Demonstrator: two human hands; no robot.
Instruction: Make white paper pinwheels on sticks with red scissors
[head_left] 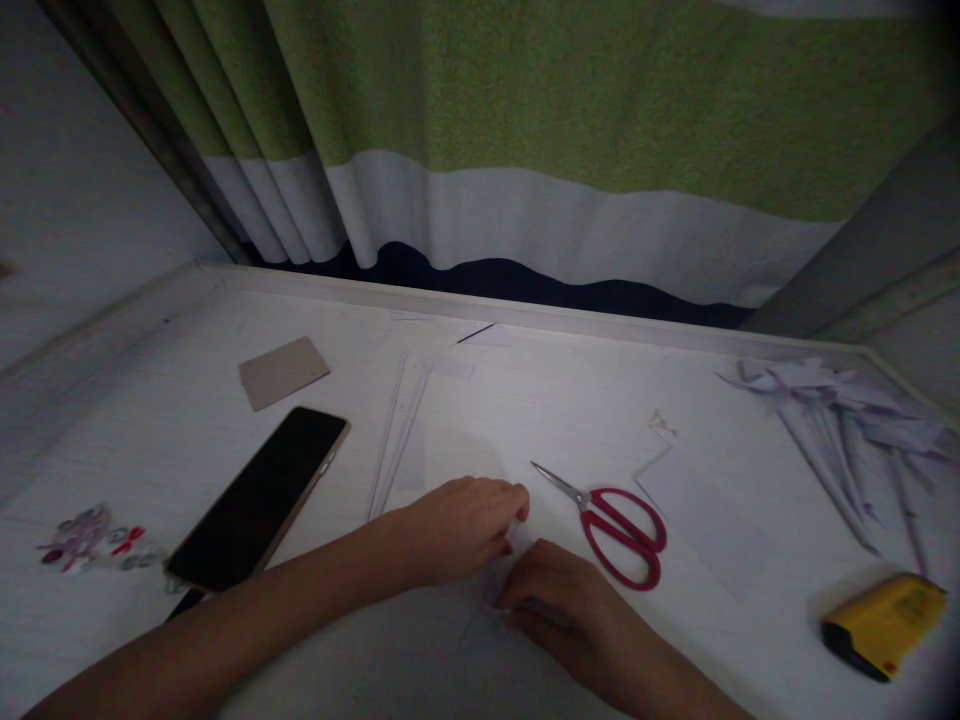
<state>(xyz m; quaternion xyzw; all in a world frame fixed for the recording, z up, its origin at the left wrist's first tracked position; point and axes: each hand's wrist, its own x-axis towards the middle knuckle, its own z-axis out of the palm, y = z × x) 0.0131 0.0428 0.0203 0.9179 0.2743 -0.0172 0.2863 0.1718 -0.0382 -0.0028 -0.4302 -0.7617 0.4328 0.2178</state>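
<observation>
My left hand and my right hand meet low in the middle of the view, over the white table. Between them is a small piece of white paper, pinched in the fingers of both hands. Its lower part is blurred and partly hidden by the fingers. Red-handled scissors lie just right of my hands, blades slightly apart and pointing left. Beside them rests a flat sheet of white paper. Left of my hands lie two thin white paper sticks.
A phone, a grey-brown card and a pile of small trinkets lie to the left. At right are rolled paper pieces and a yellow-black tool. A curtain hangs behind the table's raised back edge.
</observation>
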